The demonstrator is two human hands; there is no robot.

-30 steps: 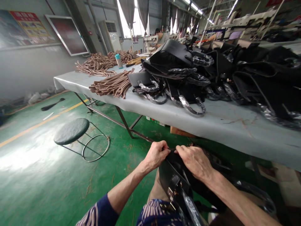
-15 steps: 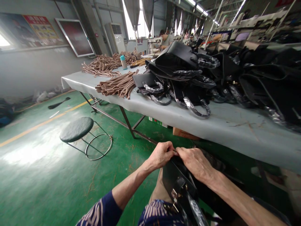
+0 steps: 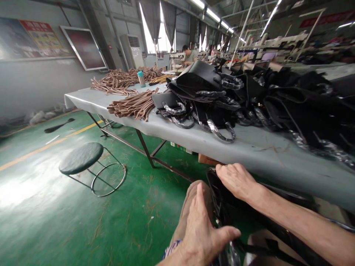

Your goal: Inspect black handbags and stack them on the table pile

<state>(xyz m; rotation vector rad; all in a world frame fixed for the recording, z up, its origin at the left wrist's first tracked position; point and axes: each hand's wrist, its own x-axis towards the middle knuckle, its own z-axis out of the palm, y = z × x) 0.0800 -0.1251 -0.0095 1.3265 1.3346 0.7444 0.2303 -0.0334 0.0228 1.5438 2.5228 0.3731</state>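
Observation:
A black bag (image 3: 238,207) rests at my lap, partly hidden by my arms, its upper edge near the table's front edge. My right hand (image 3: 234,181) is closed around that upper edge. Over my knee, left of the bag, my left hand (image 3: 203,225) is open, thumb stretched out toward the bag and fingers pointing forward. Nothing shows between its thumb and fingers. Below the left thumb, a plastic-wrapped handle (image 3: 233,253) of the bag is partly visible.
The grey-covered table (image 3: 177,135) bears piled black bags (image 3: 205,79), brown strips (image 3: 133,105) and a bottle (image 3: 141,79). A round stool (image 3: 81,158) stands at the left on the green floor. A cardboard box (image 3: 208,159) sits under the table. Another person works farther back.
My left hand has let go of the bag's edge, opened and moved down toward me. The bag has turned, and my right hand has shifted slightly right with its edge. The view has shifted slightly.

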